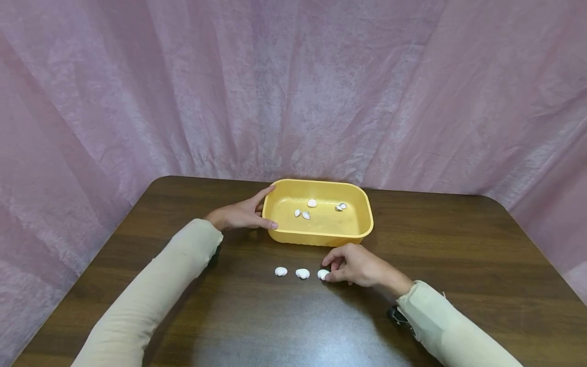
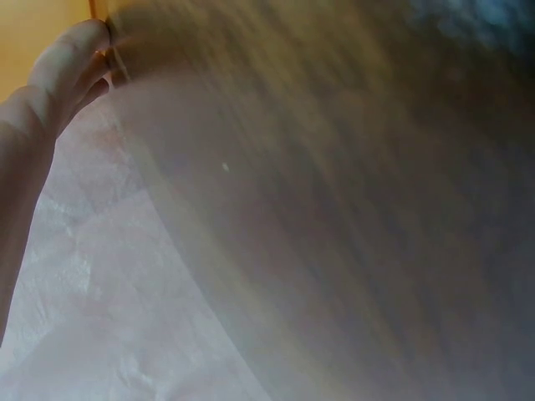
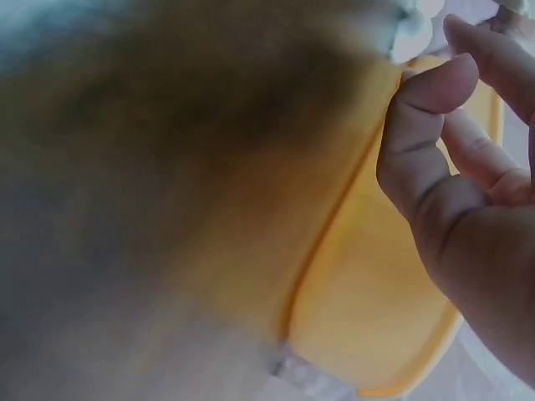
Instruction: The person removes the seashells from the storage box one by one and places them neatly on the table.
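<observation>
My left hand (image 1: 240,214) holds the left end of a yellow plastic basin (image 1: 316,238), its thumb over the front rim and its fingers at the back corner. Inside the basin lie several small white seashells (image 1: 312,203). In front of it, three more shells form a row: a left shell (image 1: 281,271), a middle shell (image 1: 302,273) and a right shell (image 1: 322,274). My right hand (image 1: 359,265) is at the right shell, thumb tip overlapping its edge, fingers bent. In the right wrist view, a gap shows between thumb and index finger, with a shell (image 3: 411,38) just beyond the thumb.
The dark wood table (image 1: 257,326) carries the basin near its back edge. A pink curtain (image 1: 293,92) hangs behind the table. A dark band (image 1: 401,317) shows at the right wrist, beside the pale sleeve (image 1: 454,326).
</observation>
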Action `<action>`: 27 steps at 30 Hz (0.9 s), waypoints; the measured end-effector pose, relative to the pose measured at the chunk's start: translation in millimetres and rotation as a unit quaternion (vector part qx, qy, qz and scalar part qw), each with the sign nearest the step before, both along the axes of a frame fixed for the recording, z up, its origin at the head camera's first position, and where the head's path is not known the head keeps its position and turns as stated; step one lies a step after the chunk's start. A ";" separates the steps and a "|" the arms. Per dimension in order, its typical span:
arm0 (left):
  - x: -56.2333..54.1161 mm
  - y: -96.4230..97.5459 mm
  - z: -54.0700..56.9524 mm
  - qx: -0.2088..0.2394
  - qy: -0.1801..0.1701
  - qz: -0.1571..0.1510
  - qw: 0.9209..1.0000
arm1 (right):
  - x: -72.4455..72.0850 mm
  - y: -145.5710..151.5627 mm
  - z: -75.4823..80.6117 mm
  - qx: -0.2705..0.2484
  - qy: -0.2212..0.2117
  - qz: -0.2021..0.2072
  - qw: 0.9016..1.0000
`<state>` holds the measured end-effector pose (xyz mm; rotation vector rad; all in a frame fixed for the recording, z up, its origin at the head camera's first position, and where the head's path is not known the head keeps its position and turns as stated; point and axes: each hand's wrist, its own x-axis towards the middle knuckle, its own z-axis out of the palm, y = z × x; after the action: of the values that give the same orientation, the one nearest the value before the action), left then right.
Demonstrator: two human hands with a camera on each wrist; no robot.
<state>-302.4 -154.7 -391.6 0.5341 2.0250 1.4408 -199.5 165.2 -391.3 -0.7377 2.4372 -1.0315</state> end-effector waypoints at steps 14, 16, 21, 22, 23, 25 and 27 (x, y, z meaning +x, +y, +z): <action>0.4 -0.2 -0.3 0.002 -0.002 -0.002 1.000 | -15.8 -1.3 37.8 -0.071 -0.006 0.020 0.997; 0.8 -0.6 0.1 -0.001 0.000 -0.001 1.000 | -22.3 -0.9 41.0 -0.074 0.000 0.012 0.997; 1.3 -1.1 0.6 -0.004 0.004 -0.002 1.000 | -37.0 -2.1 48.2 -0.068 0.021 -0.009 0.997; 1.3 -1.0 0.7 -0.005 0.003 -0.002 1.000 | -39.7 -2.9 49.9 -0.064 0.024 -0.014 0.998; 1.0 -0.9 0.4 -0.004 0.003 -0.002 1.000 | -42.3 -3.8 51.6 -0.061 0.026 -0.018 0.998; 0.4 -0.6 -0.1 -0.004 0.002 -0.002 1.000 | -47.5 -5.7 54.3 -0.054 0.030 -0.026 0.998; -0.3 -0.2 -0.9 -0.009 0.004 -0.001 1.000 | -52.6 -7.7 55.6 -0.051 0.031 -0.032 0.998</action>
<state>-302.7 -154.9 -392.5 0.5355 2.0417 1.4209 -252.1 157.4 -335.7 -0.7380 2.4913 -1.1809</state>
